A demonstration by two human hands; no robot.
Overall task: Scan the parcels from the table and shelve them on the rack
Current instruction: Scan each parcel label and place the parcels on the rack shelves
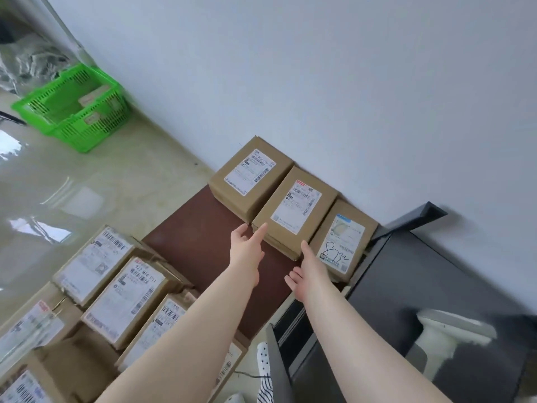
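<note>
Three brown cardboard parcels with white labels stand in a row against the wall on a dark brown table [200, 242]: a far one [251, 177], a middle one [295, 209] and a near one marked with handwritten digits [344, 244]. My left hand [247, 248] is open, its fingertips at the middle parcel's near left corner. My right hand [306, 271] is open too, fingers by that parcel's near right corner and beside the marked parcel. Neither hand holds anything. A white handheld scanner [444, 341] rests on a dark grey surface [421, 271] at the right.
Several more labelled parcels [125, 298] crowd the lower left. A green plastic basket [74, 106] sits on the glossy floor by the wall. Crumpled plastic [26, 62] lies in the far left corner.
</note>
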